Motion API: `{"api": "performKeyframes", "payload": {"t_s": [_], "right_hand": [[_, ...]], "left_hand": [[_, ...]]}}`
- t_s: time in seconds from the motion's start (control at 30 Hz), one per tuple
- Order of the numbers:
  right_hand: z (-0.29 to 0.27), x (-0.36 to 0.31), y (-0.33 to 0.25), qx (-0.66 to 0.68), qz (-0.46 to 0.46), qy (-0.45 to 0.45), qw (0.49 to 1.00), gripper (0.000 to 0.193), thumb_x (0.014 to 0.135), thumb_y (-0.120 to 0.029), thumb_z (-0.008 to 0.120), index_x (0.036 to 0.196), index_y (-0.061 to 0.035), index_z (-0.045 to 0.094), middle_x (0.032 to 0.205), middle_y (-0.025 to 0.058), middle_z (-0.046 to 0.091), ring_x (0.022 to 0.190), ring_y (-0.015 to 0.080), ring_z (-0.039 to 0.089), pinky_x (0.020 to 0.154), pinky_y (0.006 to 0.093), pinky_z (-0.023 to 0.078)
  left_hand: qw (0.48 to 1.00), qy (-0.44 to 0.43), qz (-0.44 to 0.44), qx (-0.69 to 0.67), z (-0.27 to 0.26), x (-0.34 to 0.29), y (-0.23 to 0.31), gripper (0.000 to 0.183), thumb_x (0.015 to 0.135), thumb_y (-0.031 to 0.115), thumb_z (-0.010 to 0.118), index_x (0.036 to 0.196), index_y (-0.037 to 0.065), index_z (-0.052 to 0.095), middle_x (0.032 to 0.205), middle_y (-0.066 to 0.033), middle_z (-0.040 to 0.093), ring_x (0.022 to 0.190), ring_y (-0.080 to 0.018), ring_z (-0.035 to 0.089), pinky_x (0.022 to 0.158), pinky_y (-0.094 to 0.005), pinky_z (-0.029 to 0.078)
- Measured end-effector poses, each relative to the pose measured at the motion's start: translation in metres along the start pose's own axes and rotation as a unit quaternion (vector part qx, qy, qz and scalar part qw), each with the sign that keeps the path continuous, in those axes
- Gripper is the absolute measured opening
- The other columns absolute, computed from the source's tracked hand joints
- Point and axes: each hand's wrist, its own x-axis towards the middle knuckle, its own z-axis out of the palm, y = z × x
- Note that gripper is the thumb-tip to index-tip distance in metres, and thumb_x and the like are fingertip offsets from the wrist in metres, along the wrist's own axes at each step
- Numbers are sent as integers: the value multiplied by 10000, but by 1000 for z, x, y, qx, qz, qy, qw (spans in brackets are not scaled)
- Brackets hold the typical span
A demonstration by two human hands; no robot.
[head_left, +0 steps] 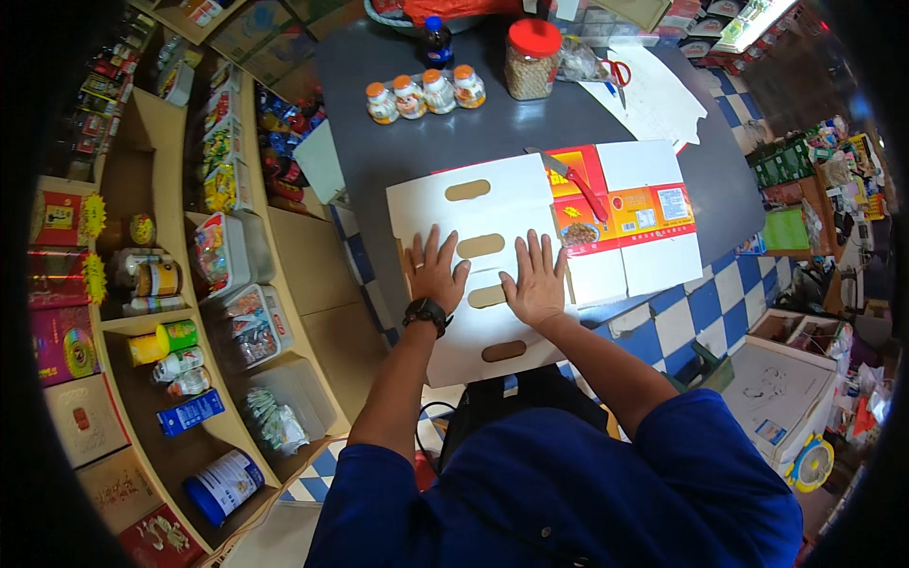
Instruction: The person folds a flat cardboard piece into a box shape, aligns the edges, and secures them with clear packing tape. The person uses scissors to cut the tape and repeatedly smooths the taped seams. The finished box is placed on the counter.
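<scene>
Seen from above, a person in a blue shirt leans over a dark grey table (pixel 426 151). Both forearms reach forward from the lower edge. The left hand (pixel 434 269), with a black wristwatch (pixel 427 311) on its wrist, and the right hand (pixel 537 281) lie side by side, slightly apart, palms down and fingers spread. They grip nothing; they press flat on a flattened cardboard box (pixel 492 256), seemingly to hold its panels down and keep them from springing up.

The cardboard lies directly under the hands, its near end hanging over the table edge toward the person's body. Its upper face is plain white with four oval handle slots in a row, one between the two hands. To the right of the right hand, the box's printed side shows in red and orange, with white flaps beyond it. A red-handled box cutter (pixel 579 186) rests on that printed part, just beyond the right fingertips, within easy reach.

Farther across the table stand a pack of four small bottles with orange caps (pixel 426 94), a clear jar with a red lid (pixel 531 59), a dark bottle with a blue cap (pixel 436 40), sheets of white paper (pixel 663 99) and red-handled scissors (pixel 617 73).

Well to the left of the hands, wooden shelves (pixel 142 331) hold tins, jars and packets. The floor below is blue and white checked tile (pixel 701 303).
</scene>
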Motion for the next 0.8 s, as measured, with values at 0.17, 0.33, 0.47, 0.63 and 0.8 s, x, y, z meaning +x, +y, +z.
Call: {"api": "performKeyframes", "payload": {"t_s": [0.17, 0.33, 0.47, 0.63, 0.8], "right_hand": [[3, 0, 2, 9, -6, 7, 1000, 744, 1001, -491, 467, 1580, -54, 302, 1672, 182, 187, 1556, 391, 90, 1212, 642, 42], [8, -2, 7, 43, -10, 37, 998, 736, 986, -477, 498, 1564, -54, 327, 1661, 182, 211, 1543, 394, 142, 1208, 649, 77], [2, -8, 11, 54, -20, 45, 997, 680, 1020, -463, 438, 1571, -78, 326, 1652, 174, 241, 1535, 382, 179, 1220, 613, 100], [-22, -22, 11, 111, -26, 91, 989, 634, 1021, -422, 472, 1536, -66, 373, 1616, 200, 294, 1502, 399, 252, 1203, 603, 187], [-69, -47, 12, 239, 58, 240, 939, 676, 950, -322, 652, 1490, -6, 393, 1501, 320, 373, 1404, 461, 369, 1136, 479, 372]], "left_hand": [[942, 49, -262, -207, -2, -15, -23, 817, 868, 452, 750, 1503, 90, 385, 1524, -259, 389, 1382, -404, 425, 1095, -520, 394], [910, 52, -335, -240, 3, -19, -35, 800, 793, 445, 834, 1325, -58, 512, 1210, -248, 652, 1066, -392, 654, 941, -435, 520], [874, 6, -238, -423, -13, -23, -62, 769, 783, 460, 843, 1260, -82, 579, 1229, -212, 659, 1092, -336, 650, 936, -413, 509], [745, 8, -152, -650, -69, -42, -41, 495, 894, 206, 774, 1276, -42, 578, 1193, -142, 668, 1038, -223, 648, 911, -368, 526], [739, 6, -79, -669, -147, -66, 1, 386, 929, 100, 706, 1280, -8, 586, 1164, -100, 672, 1009, -190, 643, 893, -334, 527]]}}
